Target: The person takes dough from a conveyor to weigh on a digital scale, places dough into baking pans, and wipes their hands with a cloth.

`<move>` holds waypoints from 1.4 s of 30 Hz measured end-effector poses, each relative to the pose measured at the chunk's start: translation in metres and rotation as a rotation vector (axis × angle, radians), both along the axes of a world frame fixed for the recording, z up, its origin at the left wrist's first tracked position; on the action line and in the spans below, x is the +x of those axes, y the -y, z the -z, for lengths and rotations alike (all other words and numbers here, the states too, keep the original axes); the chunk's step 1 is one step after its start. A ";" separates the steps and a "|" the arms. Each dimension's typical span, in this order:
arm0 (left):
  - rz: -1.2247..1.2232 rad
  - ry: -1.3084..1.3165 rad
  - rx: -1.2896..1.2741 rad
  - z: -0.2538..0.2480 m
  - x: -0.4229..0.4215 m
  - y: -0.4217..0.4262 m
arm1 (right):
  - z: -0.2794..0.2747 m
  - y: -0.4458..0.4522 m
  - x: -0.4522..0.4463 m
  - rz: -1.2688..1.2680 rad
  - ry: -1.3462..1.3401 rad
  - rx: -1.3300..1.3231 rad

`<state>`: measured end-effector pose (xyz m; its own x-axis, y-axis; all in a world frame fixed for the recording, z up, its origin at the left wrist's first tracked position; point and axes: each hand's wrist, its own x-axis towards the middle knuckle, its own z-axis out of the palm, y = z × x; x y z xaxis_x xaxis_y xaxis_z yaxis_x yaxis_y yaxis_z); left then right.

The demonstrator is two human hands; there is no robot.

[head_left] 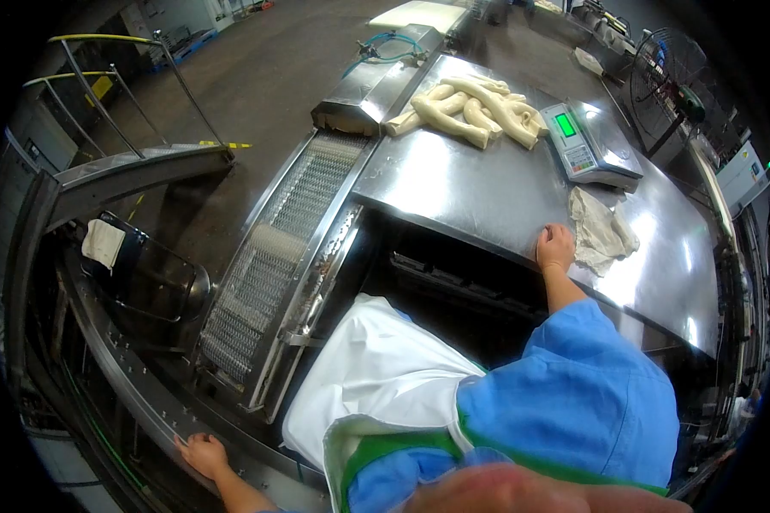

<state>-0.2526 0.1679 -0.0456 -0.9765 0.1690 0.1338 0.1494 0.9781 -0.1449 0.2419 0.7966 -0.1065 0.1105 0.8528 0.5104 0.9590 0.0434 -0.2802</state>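
My right hand (556, 246) rests on the near edge of a steel table (496, 201), fingers loosely bent and holding nothing. Just right of it lies a crumpled beige cloth (597, 235). At the lower left, my left hand (204, 455) lies on a metal rail (150, 402), thumb and fingers apart, with nothing in it. Several thick pale dough rolls (458, 111) are piled toward the table's far side, out of reach of both hands. Beside the pile stands a digital scale (592, 150) with a lit green display.
A wire-mesh conveyor (274, 231) runs along the table's left side, partly under a steel cover (376, 73). Left of it are a dark chair (158, 265) with a pale cloth and steps with a handrail (111, 94). A fan (659, 77) stands at the right.
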 end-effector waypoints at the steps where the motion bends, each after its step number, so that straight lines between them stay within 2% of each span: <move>1: 0.000 0.000 0.000 0.000 0.000 0.000 | 0.000 0.000 0.000 0.000 0.000 0.000; 34: 0.031 -0.048 0.021 0.007 -0.002 0.005 | 0.007 -0.004 0.004 -0.022 0.023 0.052; 42: 0.028 -0.036 0.011 0.004 -0.001 0.002 | 0.003 -0.003 0.003 0.012 0.020 -0.025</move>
<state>-0.2536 0.1656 -0.0492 -0.9659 0.1945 0.1712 0.1716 0.9752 -0.1398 0.2447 0.7993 -0.1097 0.1109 0.8639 0.4913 0.9648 0.0250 -0.2617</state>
